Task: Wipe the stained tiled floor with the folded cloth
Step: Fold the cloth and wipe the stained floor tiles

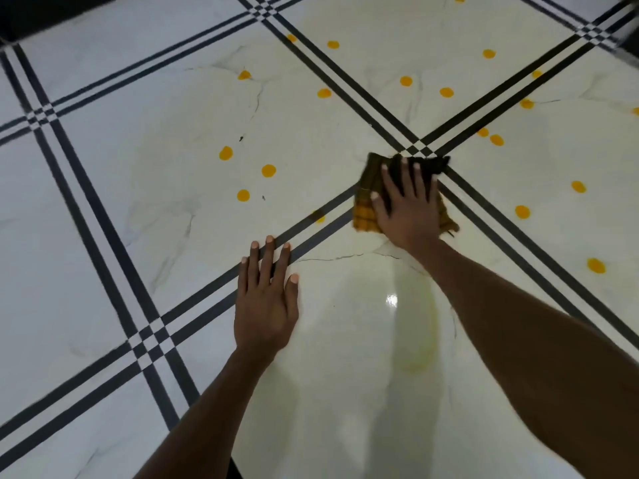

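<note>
Right hand [408, 205] flat, fingers straight, pressing folded cloth [366, 209] onto tiled floor [138, 167] beside dark stripe crossing [420, 148]; left hand [266, 299] flat on tile, holding nothing; yellow spots [269, 170] scattered around.

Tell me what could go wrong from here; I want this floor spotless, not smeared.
1. The cloth under the flat right hand already looks yellow at its near corner, so further strokes may spread colour instead of lifting it.
2. A faint yellowish film shows on the glossy tile near the right forearm; it may dry as a streak.
3. The left hand presses flat on the shiny floor as a brace; it could slip if that tile is wet.
</note>
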{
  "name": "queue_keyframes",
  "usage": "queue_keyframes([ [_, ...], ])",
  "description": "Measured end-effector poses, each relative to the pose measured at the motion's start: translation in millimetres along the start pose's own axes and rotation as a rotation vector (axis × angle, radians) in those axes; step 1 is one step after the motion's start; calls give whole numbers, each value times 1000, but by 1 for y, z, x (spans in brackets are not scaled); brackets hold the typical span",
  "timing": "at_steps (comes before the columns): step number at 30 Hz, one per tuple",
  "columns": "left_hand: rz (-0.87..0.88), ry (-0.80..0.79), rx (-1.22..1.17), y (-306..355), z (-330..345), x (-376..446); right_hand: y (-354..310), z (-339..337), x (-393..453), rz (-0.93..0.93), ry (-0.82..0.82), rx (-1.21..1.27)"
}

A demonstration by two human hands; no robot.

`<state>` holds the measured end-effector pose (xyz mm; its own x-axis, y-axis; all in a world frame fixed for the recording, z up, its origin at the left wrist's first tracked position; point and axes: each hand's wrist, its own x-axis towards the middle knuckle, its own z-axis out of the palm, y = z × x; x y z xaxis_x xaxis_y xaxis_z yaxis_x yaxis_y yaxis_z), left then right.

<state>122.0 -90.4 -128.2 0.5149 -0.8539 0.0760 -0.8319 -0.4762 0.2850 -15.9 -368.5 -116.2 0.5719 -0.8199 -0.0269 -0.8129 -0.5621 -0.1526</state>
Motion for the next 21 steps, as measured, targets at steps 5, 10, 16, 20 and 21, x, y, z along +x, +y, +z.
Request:
queue_keyframes([
  [5,-39,-35,-54,-3,-3,2,-64,5,-83,-520,-82,-32],
  [10,-51,-36,-42,-1,-1,1,32,-15,-99,-526,-173,-36],
  [16,-37,-15,-45,-2,3,3,-58,6,19,-162,10,-25],
  [20,-20,-19,-72,-3,-1,3,-98,16,-66,-606,-20,-52],
  [21,-17,-31,-77,-1,-4,2,-79,9,-89,-595,-40,-56],
])
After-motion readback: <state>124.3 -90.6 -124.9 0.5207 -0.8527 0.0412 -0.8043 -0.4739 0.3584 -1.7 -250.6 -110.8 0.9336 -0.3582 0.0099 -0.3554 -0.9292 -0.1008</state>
